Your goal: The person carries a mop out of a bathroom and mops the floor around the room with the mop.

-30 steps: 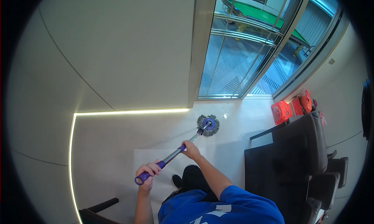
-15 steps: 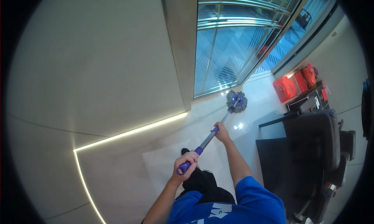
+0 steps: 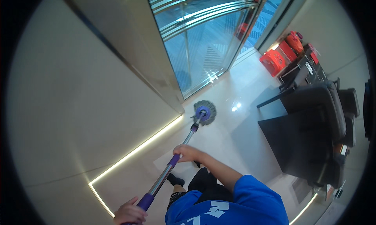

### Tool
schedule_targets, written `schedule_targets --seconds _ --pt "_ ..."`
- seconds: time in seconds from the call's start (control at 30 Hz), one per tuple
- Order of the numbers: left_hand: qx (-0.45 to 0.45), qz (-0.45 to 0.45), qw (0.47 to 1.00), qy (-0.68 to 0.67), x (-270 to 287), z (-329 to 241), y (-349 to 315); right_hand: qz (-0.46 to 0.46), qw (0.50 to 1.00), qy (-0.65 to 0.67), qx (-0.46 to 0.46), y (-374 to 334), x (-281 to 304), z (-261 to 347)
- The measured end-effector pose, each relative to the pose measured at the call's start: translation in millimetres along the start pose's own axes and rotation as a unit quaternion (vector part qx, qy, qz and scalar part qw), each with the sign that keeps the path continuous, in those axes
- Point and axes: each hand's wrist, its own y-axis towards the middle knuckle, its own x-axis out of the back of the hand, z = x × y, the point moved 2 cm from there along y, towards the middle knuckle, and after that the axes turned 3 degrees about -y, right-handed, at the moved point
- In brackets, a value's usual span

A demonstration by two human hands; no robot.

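Note:
A spin mop [image 3: 159, 182] with a metal and purple pole slants across the floor in front of me. Its round head of grey strands [image 3: 211, 112] with a purple hub lies on the pale glossy floor, close to the foot of the wall's corner. My left hand [image 3: 130, 213] is closed round the purple grip at the pole's near end, low in the picture; the very end is hidden. Farther up, my right hand [image 3: 186, 153] wraps the pole around a purple collar.
A glass door [image 3: 196, 56] stands beyond the mop head. On the left, a beige wall [image 3: 94, 107] has a glowing light strip [image 3: 137, 150] along its base. Dark chairs [image 3: 313, 103], a black table [image 3: 291, 137] and red bags [image 3: 273, 63] line the right side.
The mop head has come nearer and left, from by the glass door to by the wall corner. Both hands have shifted left and nearer with the pole. My view has turned.

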Motion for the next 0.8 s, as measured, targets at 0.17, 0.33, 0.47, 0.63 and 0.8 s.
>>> schedule_targets --seconds 0.17,0.33,0.47,0.63,0.8 --pt "-0.024 0.004 0.997 -0.073 51.9 -14.9 19.8 -0.171 0.984 0.039 0.015 18.8 -58.6 50.8" --pt "-0.015 0.091 0.989 -0.112 107.7 0.9 32.2 -0.215 0.975 0.043 -0.046 3.3 -109.0 68.1" --pt "0.042 0.098 0.965 -0.24 144.6 48.9 28.9 -0.279 0.95 0.041 -0.137 -17.9 -174.0 63.5" --pt "0.179 0.267 0.887 -0.33 140.4 96.7 -16.7 -0.337 0.891 0.063 -0.298 -72.8 -253.7 62.3" --pt "0.299 0.408 0.774 -0.381 133.5 112.9 -95.3 -0.418 0.818 0.038 -0.393 -139.9 -341.0 60.9"
